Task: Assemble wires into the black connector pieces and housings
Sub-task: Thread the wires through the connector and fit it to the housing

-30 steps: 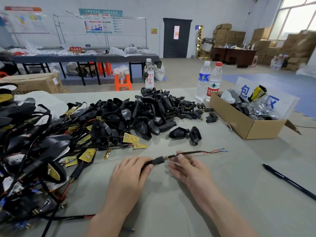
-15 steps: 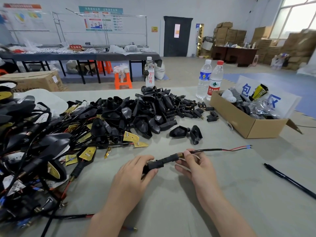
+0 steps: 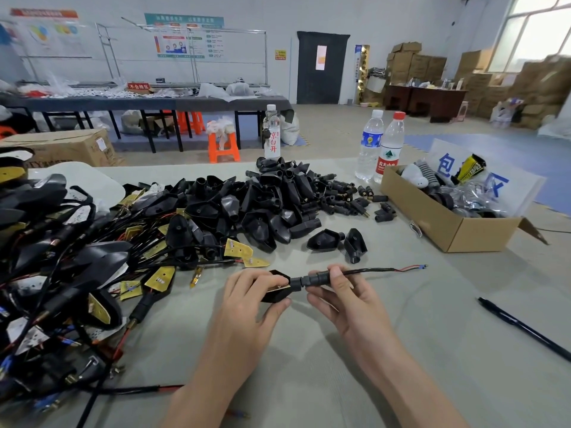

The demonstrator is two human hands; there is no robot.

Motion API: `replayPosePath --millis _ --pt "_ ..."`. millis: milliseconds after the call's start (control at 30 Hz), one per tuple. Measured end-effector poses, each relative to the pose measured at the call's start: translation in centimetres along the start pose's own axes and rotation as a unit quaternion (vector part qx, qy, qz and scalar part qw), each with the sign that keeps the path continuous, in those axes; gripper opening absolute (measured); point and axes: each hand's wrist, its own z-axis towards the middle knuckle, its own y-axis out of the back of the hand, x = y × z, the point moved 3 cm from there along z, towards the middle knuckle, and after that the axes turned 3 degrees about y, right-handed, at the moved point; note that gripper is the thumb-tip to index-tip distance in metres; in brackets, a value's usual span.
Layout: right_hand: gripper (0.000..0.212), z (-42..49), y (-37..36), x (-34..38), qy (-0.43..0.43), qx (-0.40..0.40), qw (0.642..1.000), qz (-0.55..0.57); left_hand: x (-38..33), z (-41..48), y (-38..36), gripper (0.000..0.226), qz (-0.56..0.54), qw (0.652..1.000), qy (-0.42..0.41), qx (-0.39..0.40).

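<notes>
The left hand (image 3: 247, 307) has its fingers curled round a black housing (image 3: 276, 288) over the worktop (image 3: 340, 366). The fingers of the right hand (image 3: 349, 307) pinch the black connector (image 3: 315, 278) butted against the housing's end. A thin wire (image 3: 377, 270) trails rightward from those fingers, and a heap of loose parts (image 3: 262, 205) lies beyond them.

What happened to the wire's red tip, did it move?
Yes. The wire tip swung right toward the cardboard box, then came partway back, ending nearer the box than at first.
</notes>
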Motion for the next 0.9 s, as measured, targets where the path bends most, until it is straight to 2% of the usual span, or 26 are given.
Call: replayPosePath --millis 200,467,900 --pt "0.041 -0.25 -0.09 -0.02 -0.004 0.015 1.0 0.001 -0.26 -0.05 0.02 0.027 -0.033 0.999 0.012 -0.003" --pt "0.052 -0.11 0.28 0.3 0.029 -0.016 0.996 -0.088 -0.57 -0.05 -0.02 0.026 -0.055 0.998 0.007 0.004" --pt "0.046 -0.36 0.26 0.56 0.043 -0.023 0.991 -0.129 -0.55 -0.21 -0.43 0.026 -0.057 0.998 0.02 0.029"
